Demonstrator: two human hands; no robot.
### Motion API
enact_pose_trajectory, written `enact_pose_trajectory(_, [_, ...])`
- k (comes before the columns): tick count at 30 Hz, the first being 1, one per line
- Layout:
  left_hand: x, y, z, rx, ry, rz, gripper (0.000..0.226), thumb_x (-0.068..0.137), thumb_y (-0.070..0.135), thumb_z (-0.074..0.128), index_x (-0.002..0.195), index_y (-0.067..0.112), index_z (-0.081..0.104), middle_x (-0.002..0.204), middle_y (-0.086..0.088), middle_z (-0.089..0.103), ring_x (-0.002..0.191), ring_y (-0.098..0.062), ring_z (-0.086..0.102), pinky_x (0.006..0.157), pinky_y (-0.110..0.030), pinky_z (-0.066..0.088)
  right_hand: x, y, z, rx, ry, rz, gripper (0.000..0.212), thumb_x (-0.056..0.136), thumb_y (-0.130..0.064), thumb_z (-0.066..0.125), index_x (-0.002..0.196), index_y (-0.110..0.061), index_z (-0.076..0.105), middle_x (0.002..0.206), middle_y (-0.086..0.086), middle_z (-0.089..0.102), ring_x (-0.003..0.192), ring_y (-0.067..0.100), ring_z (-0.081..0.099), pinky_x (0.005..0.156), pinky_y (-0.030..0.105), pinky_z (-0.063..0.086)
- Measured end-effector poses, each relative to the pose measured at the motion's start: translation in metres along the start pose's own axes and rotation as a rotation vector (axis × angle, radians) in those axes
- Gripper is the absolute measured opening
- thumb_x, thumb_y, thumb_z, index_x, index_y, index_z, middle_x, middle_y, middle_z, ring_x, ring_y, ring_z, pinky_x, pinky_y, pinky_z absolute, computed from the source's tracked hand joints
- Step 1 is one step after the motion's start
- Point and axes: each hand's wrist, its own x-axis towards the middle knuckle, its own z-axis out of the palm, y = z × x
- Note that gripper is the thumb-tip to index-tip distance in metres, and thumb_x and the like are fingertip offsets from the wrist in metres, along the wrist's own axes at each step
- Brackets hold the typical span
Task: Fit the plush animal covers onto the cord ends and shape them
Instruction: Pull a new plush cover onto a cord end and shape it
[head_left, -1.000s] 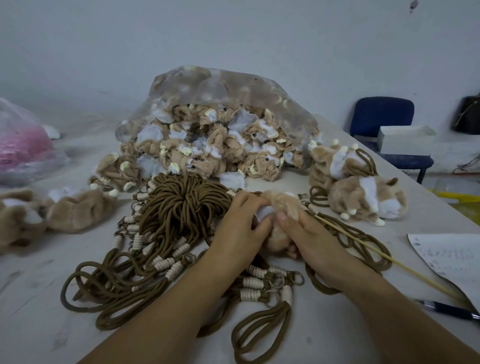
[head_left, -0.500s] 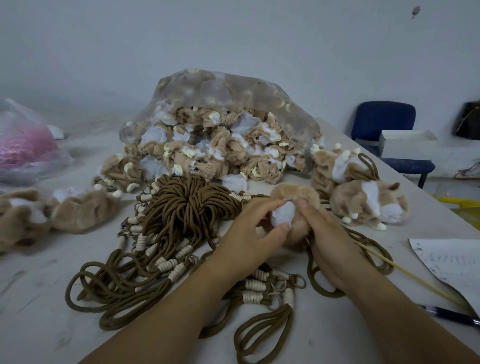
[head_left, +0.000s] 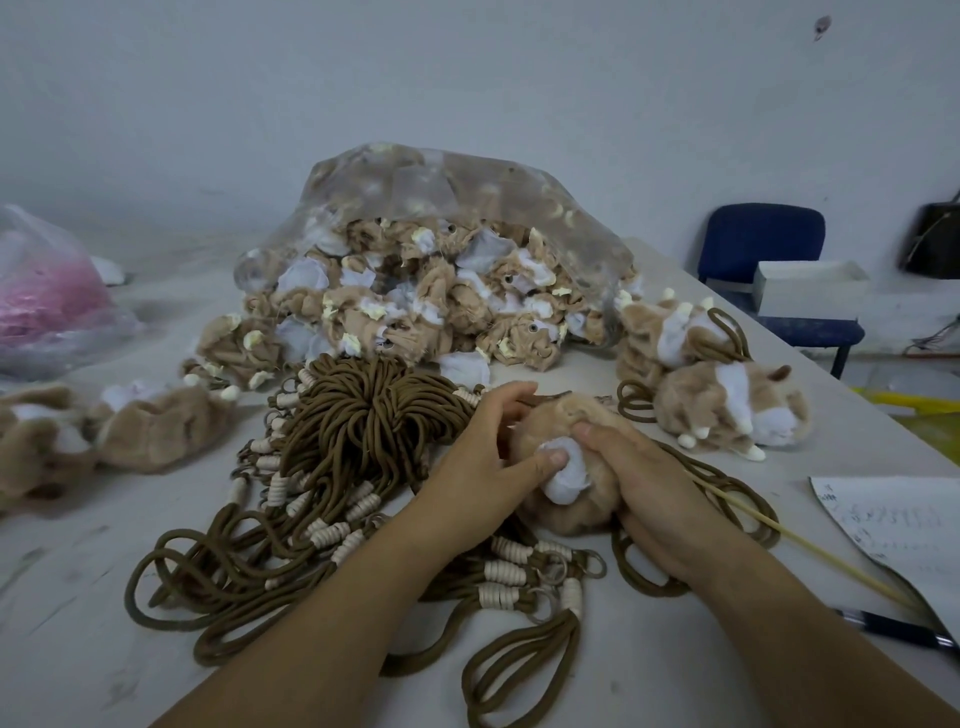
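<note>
A tan and white plush cover (head_left: 563, 486) sits over the cords in the middle of the table, held between both hands. My left hand (head_left: 493, 447) grips its left side, thumb pressed on the white patch. My right hand (head_left: 649, 493) wraps its right side, thumb at the top of the white patch. A bundle of brown cords (head_left: 363, 431) with pale wound ends and metal rings spreads beneath and to the left. Finished plush animals (head_left: 727, 405) with cord loops lie at the right. A clear bag of unfitted covers (head_left: 441, 291) stands behind.
A thin wooden stick (head_left: 800, 545) lies diagonally at the right, beside a written paper (head_left: 893, 525) and a pen (head_left: 893, 626). Loose covers (head_left: 156, 426) lie at the left near a pink-filled bag (head_left: 47, 296). A blue chair (head_left: 763, 260) stands beyond the table's right edge.
Both hands have turned the plush cover so its white patch faces me, and lowered it back toward the cords after lifting it slightly.
</note>
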Motion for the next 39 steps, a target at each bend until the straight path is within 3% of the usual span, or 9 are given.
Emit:
enact_pose_trajectory(6, [0.003,-0.007,0.005,0.206,0.188,-0.088,0.014,0.089,0.036,0.065,0.093,0.025,0.055,0.093,0.005,0.060,0.077,-0.007,0.054,0.062,-0.017,0.042,-0.001,0.003,0.005,-0.102,-0.010,-0.069,0.033,0.082,-0.053,0.062,0.092,-0.023,0.065,0.100,0.008,0.071,0.094,0.020,0.067,0.089,0.048,0.050])
enact_pose_trajectory(10, [0.003,-0.005,0.004,0.085,0.327,-0.093,0.017,0.087,0.036,0.065,0.083,0.024,0.054,0.080,0.004,0.060,0.063,0.001,0.051,0.052,-0.012,0.041,0.000,0.006,0.010,-0.251,-0.010,-0.114,0.040,0.069,-0.069,0.065,0.097,-0.042,0.058,0.101,-0.009,0.070,0.096,0.008,0.067,0.086,0.036,0.055])
enact_pose_trajectory(14, [0.002,-0.003,0.005,-0.025,0.311,-0.012,0.024,0.092,0.033,0.061,0.078,0.017,0.053,0.071,0.003,0.055,0.062,-0.001,0.048,0.056,-0.015,0.041,0.000,0.010,0.011,-0.315,-0.017,-0.099,0.041,0.082,-0.061,0.056,0.115,-0.038,0.057,0.109,-0.018,0.068,0.105,0.001,0.062,0.090,0.025,0.050])
enact_pose_trajectory(18, [0.002,-0.003,0.002,-0.148,0.291,-0.015,0.028,0.099,0.029,0.053,0.072,0.021,0.051,0.062,0.013,0.052,0.059,-0.002,0.046,0.059,-0.021,0.041,0.001,0.011,0.010,-0.296,-0.027,-0.103,0.032,0.089,-0.046,0.056,0.116,-0.028,0.060,0.109,-0.007,0.070,0.105,0.009,0.064,0.093,0.033,0.051])
enact_pose_trajectory(22, [0.003,-0.002,0.004,-0.132,0.226,-0.049,0.027,0.088,0.055,0.056,0.085,0.028,0.056,0.080,0.012,0.064,0.074,-0.004,0.060,0.067,-0.025,0.050,0.002,0.011,0.010,-0.231,-0.065,-0.154,0.027,0.093,-0.031,0.057,0.119,-0.024,0.059,0.110,-0.004,0.071,0.104,0.012,0.066,0.087,0.027,0.054])
enact_pose_trajectory(24, [0.004,-0.002,0.002,-0.016,0.223,-0.070,0.035,0.080,0.064,0.059,0.082,0.030,0.051,0.073,0.018,0.059,0.065,0.003,0.055,0.059,-0.014,0.045,0.002,0.013,0.010,-0.264,-0.064,-0.176,0.028,0.091,-0.036,0.059,0.118,-0.029,0.059,0.109,-0.008,0.070,0.103,0.010,0.066,0.083,0.023,0.054])
enact_pose_trajectory(31, [0.000,0.002,0.002,0.160,0.229,0.001,0.037,0.097,0.037,0.049,0.067,0.016,0.045,0.053,0.013,0.045,0.050,-0.002,0.040,0.048,-0.018,0.034,0.002,0.016,0.015,-0.322,0.020,-0.232,0.018,0.089,-0.033,0.063,0.107,-0.037,0.059,0.099,-0.025,0.068,0.090,-0.007,0.064,0.068,0.007,0.048])
enact_pose_trajectory(35, [-0.004,0.010,0.004,0.291,0.237,0.119,0.036,0.099,0.030,0.048,0.066,0.018,0.042,0.055,0.008,0.043,0.050,-0.005,0.041,0.049,-0.024,0.033,0.003,0.015,0.014,-0.359,0.021,-0.234,0.029,0.089,-0.036,0.064,0.117,-0.035,0.057,0.106,-0.015,0.069,0.098,0.001,0.064,0.080,0.018,0.052])
enact_pose_trajectory(39, [-0.006,0.011,0.007,0.372,0.236,0.193,0.034,0.100,0.025,0.048,0.066,0.022,0.040,0.057,0.007,0.044,0.054,-0.007,0.044,0.052,-0.025,0.034,0.004,0.008,0.018,-0.460,0.009,-0.320,0.010,0.093,-0.029,0.057,0.101,-0.032,0.062,0.090,-0.007,0.069,0.084,0.005,0.066,0.072,0.021,0.053])
